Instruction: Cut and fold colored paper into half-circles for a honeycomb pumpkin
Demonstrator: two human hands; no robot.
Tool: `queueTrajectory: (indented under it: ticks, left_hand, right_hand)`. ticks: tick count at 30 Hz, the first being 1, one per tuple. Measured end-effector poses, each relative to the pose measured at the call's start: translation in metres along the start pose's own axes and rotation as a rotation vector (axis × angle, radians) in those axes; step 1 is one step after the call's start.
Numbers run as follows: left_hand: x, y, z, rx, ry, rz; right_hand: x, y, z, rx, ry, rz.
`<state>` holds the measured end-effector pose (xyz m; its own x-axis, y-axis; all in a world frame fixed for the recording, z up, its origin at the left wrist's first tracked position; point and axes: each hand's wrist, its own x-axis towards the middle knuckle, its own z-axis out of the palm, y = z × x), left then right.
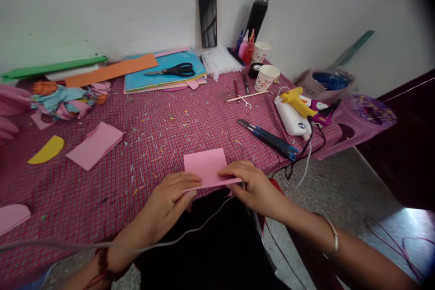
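A folded pink paper (208, 166) lies at the near edge of the table with the red checked cloth (152, 131). My left hand (170, 197) pinches its near left corner, fingers closed on the edge. My right hand (253, 186) presses and grips its near right edge, fingers curled over the paper. Both hands hang partly over the table's front edge, above my dark lap.
Another folded pink sheet (95, 144) and a yellow cutout (47, 149) lie to the left. Black scissors (175, 70) rest on blue paper at the back. Blue craft knives (268, 138), a yellow glue gun (297, 101), paper cups (267, 77) and a pink stool (356, 122) are on the right.
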<state>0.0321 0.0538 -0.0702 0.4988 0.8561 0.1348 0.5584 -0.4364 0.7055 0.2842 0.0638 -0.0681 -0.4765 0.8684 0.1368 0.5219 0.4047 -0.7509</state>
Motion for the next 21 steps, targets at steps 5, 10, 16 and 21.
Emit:
queueTrajectory:
  ticks: [5, 10, 16, 21]
  left_hand:
    - [0.009, 0.011, 0.006, -0.091, 0.176, -0.343]
    - [0.021, 0.004, 0.016, -0.019, 0.255, -0.522]
    - [0.024, 0.001, 0.018, 0.148, 0.186, -0.365]
    - [0.019, 0.001, 0.021, 0.157, 0.236, -0.208]
  right_hand:
    - [0.009, 0.009, 0.015, 0.127, 0.156, 0.224]
    - [0.01, 0.009, 0.022, 0.126, 0.275, 0.215]
    - [0.013, 0.01, 0.01, 0.05, 0.11, 0.116]
    - [0.018, 0.01, 0.008, 0.03, 0.113, 0.083]
